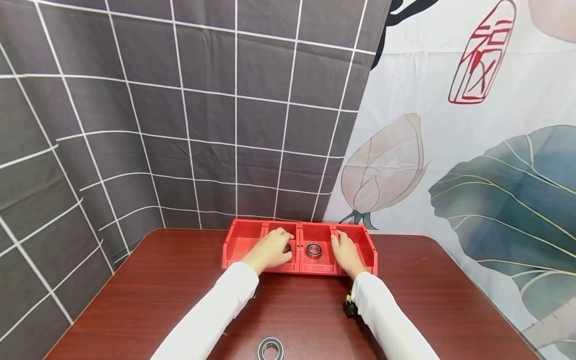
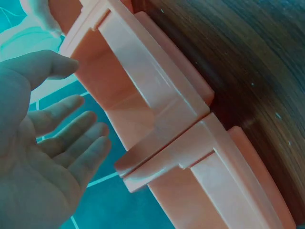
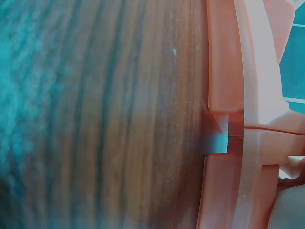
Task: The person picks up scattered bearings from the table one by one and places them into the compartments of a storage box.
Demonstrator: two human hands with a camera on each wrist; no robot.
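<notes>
A joined row of red bins (image 1: 318,268) stands on the table. My left hand (image 1: 270,248) is over the second bin from the left, near a dark bearing (image 1: 287,247) that it partly covers. In the left wrist view that hand (image 2: 52,138) has its fingers apart, with nothing between them, beside the bin wall (image 2: 157,81). Another bearing (image 1: 313,250) lies in the third bin. My right hand (image 1: 347,254) grips the divider between the third and fourth bins, thumb on one side and fingers on the other; the right wrist view shows only part of it (image 3: 288,207).
A larger bearing (image 1: 270,348) lies on the reddish-brown table (image 1: 180,280) near the front edge. Beside the right wrist is a small black object (image 1: 349,306) with a yellow mark. Behind the table hang a grey grid cloth and a floral cloth.
</notes>
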